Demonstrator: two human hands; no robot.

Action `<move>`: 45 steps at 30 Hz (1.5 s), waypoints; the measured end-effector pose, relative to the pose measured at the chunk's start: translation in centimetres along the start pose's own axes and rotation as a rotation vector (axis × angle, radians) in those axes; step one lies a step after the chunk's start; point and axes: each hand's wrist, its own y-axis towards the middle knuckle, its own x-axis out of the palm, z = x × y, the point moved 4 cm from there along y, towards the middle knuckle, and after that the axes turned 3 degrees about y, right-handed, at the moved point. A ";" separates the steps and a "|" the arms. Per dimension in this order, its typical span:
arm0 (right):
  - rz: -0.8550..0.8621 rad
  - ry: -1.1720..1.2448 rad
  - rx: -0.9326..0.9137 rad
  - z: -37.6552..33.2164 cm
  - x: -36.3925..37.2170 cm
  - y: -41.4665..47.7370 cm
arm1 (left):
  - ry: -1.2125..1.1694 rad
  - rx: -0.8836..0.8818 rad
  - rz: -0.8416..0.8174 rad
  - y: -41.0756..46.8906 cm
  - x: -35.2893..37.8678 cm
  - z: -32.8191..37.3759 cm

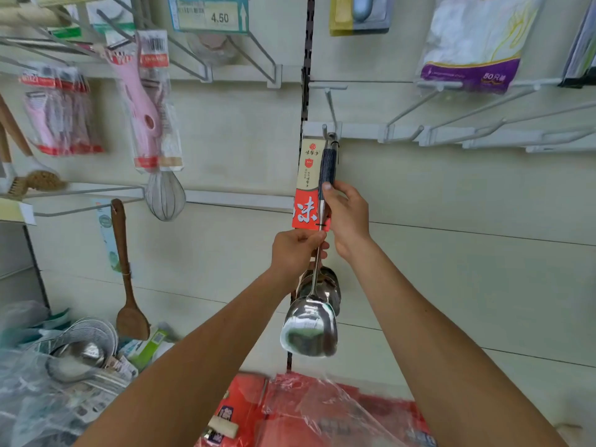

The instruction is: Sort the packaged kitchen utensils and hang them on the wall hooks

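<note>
Hanging step. Spatula (309, 330) is gripped by left hand (295, 253) and right hand (346, 214); hook (330, 132) at 12 o'clock. Seating check, then release, judged next.

The right hand (346, 214) is gripping the dark handle of a steel spatula (309, 330) (red-and-cream card (308, 175) attached), its top reaching a white wire hook (325, 130) above; the left hand (293, 253) is pinching its shaft below.

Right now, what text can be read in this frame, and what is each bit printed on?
"4.50": price tag at top.
"50": purple band of the white bag.
"304": red badge on the card of the spatula.
"味": large, white, on that card's red part.
Too blurred: card's small print, peeler packs, barcodes.
</note>
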 end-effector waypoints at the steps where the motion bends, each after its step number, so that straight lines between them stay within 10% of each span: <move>1: 0.004 -0.011 0.002 0.1 0.0 0.3 | 0.004 -0.001 0.002 0.4 0.1 -0.1; 12: 0.060 -0.180 -0.017 0.5 -0.9 2.3 | 0.002 -0.053 0.065 2.1 0.7 -1.0; 19: 0.009 -0.528 -0.392 -1.1 0.5 -3.4 | 0.413 0.149 0.073 -1.8 -4.4 1.2; 30: -0.508 -0.835 -0.579 0.3 17.4 -16.5 | 1.349 0.457 0.374 -14.9 -28.1 7.2; 45: -0.916 -0.611 -0.669 3.1 46.7 -42.1 | 1.838 0.006 0.770 -40.8 -60.3 13.5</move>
